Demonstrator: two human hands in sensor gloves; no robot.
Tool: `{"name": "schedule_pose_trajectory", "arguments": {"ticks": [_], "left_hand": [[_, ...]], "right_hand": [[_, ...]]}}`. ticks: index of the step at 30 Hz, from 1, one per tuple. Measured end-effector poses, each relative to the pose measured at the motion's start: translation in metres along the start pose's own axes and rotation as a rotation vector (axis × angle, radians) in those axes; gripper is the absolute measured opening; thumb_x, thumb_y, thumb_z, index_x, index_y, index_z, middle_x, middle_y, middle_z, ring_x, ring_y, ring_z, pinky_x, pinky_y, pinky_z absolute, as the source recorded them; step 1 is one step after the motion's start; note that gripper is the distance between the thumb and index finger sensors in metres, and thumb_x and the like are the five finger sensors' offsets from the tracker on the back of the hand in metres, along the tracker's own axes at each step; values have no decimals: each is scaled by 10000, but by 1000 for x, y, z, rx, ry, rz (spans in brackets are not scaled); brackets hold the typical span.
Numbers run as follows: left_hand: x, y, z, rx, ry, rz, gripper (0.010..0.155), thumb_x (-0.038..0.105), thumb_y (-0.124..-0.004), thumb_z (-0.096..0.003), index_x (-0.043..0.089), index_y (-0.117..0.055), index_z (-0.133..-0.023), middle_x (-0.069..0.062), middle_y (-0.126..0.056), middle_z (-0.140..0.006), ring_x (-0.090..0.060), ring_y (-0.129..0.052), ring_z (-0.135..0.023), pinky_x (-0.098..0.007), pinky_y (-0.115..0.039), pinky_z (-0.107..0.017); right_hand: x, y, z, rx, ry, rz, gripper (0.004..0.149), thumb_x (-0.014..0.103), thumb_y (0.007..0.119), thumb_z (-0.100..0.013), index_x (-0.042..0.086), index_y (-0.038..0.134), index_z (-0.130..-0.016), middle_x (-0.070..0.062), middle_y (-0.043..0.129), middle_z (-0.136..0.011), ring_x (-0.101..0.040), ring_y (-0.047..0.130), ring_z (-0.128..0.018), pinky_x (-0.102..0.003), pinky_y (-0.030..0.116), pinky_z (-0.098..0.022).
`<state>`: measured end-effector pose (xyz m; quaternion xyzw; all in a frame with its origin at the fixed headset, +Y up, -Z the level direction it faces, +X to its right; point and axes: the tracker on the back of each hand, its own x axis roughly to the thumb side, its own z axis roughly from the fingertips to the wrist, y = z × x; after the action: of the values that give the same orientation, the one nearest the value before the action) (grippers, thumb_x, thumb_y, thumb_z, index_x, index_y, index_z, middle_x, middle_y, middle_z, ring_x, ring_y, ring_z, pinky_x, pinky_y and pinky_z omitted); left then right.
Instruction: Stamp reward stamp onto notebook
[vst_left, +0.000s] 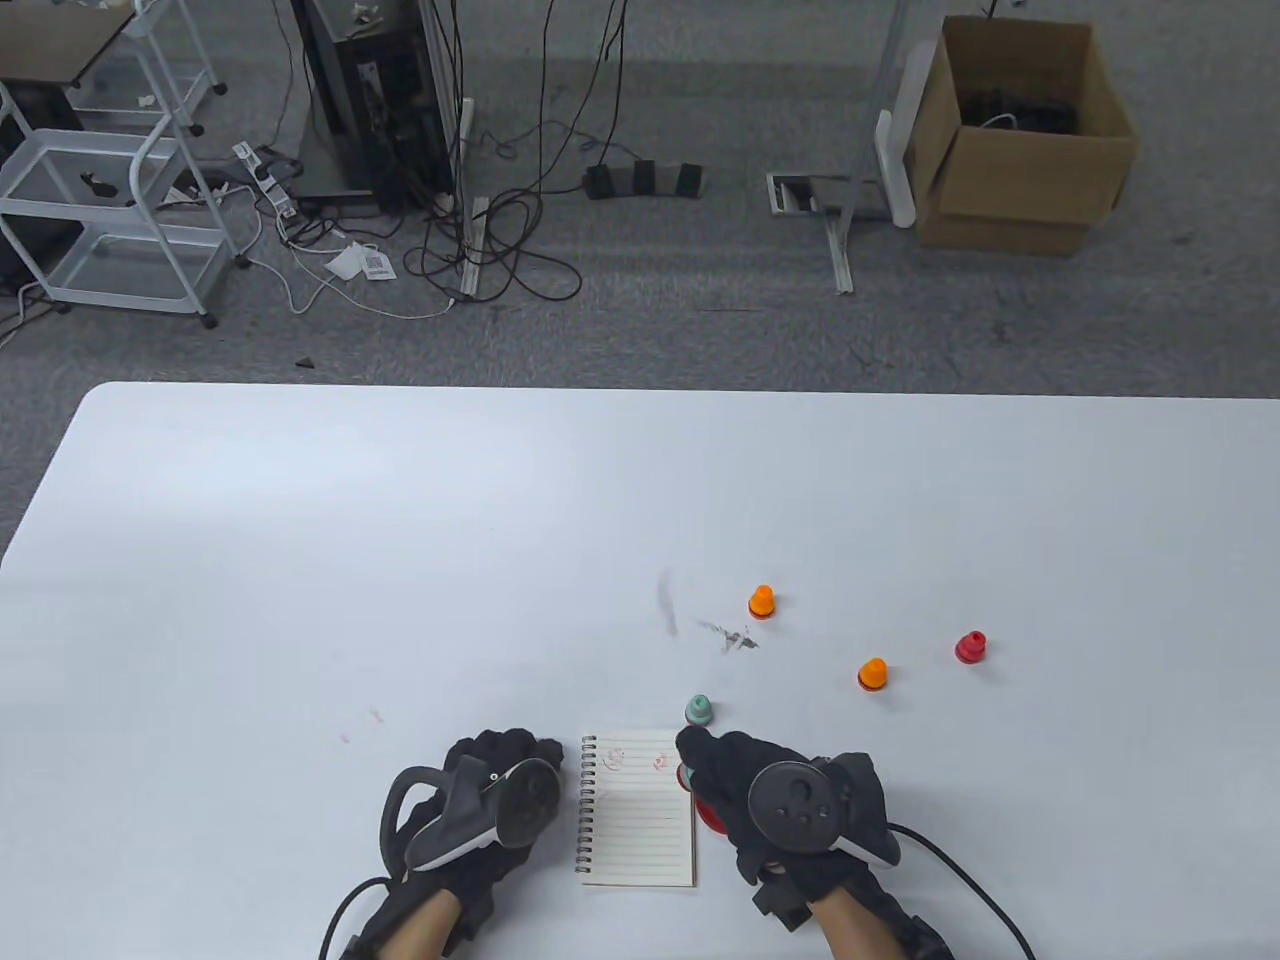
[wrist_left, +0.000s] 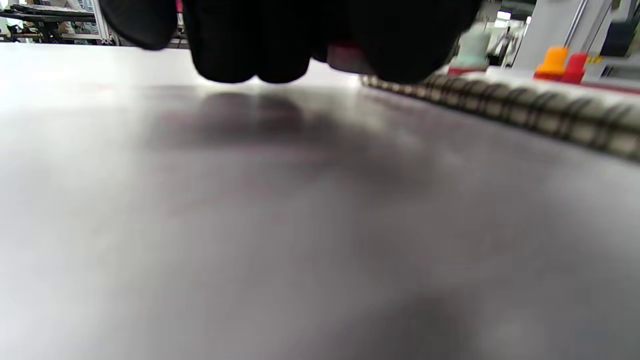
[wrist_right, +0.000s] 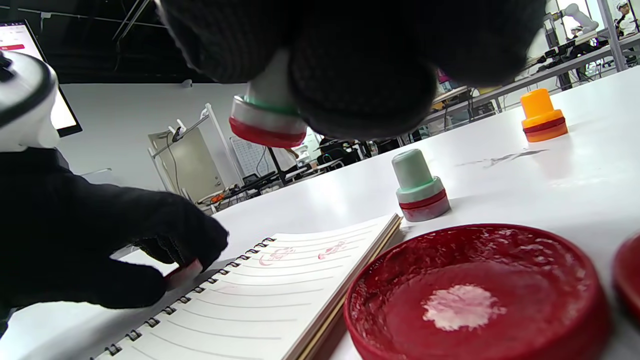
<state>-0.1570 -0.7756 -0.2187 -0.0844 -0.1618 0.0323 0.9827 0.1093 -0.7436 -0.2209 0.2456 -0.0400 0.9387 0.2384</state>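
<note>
A small spiral notebook (vst_left: 638, 822) lies open near the table's front edge, with two red stamp marks (wrist_right: 302, 251) at the top of its lined page. My right hand (vst_left: 692, 752) grips a stamp with a white-green body and a red base (wrist_right: 266, 124), lifted in the air over the notebook's right side. A round red ink pad (wrist_right: 475, 295) sits just right of the notebook, mostly hidden under that hand in the table view. My left hand (vst_left: 505, 770) rests at the spiral edge, fingers curled on a small pink-red piece (wrist_right: 183, 273).
A pale green stamp (vst_left: 699, 710) stands just beyond the notebook's top right corner. Two orange stamps (vst_left: 762, 600) (vst_left: 872, 674) and a red stamp (vst_left: 970, 647) stand farther right. Dark ink smears (vst_left: 728, 634) mark the table. A second red rim (wrist_right: 631, 280) shows beside the pad.
</note>
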Motion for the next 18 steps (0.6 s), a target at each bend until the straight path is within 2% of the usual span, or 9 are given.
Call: {"name": "schedule_pose_trajectory", "arguments": {"ticks": [3, 8, 14, 18], "left_hand": [[0, 7, 6, 72, -20, 89, 632, 381, -805, -487, 290, -574, -1068, -71, -764, -1065, -351, -819, -966, -590, -693, -752], [-1, 14, 12, 176, -70, 298, 630, 327, -849, -476, 299, -581, -1045, -20, -829, -930, -283, -897, -838, -567, -743, -719], [4, 16, 14, 193, -163, 455, 660, 342, -849, -468, 241, -585, -1064, -12, -836, -907, -263, -902, -815, -562, -745, -721], [10, 17, 15, 198, -222, 522, 644, 364, -862, -445, 201, -649, -1030, -6, -872, -867, -251, -933, -780, -562, -764, -710]], "right_hand": [[3, 0, 1, -11, -6, -17, 491, 297, 794, -429, 146, 810, -895, -157, 949, -696, -213, 990, -338, -305, 847, -257], [9, 0, 1, -41, -20, -121, 489, 295, 797, -431, 150, 805, -899, -158, 938, -712, -211, 985, -350, -304, 844, -266], [18, 4, 1, -40, -32, -262, 525, 292, 801, -435, 127, 755, -932, -161, 921, -733, -213, 979, -367, -306, 840, -276], [22, 6, 2, -24, -24, -352, 568, 286, 807, -431, 87, 694, -951, -164, 907, -752, -213, 979, -370, -307, 840, -277]]}}
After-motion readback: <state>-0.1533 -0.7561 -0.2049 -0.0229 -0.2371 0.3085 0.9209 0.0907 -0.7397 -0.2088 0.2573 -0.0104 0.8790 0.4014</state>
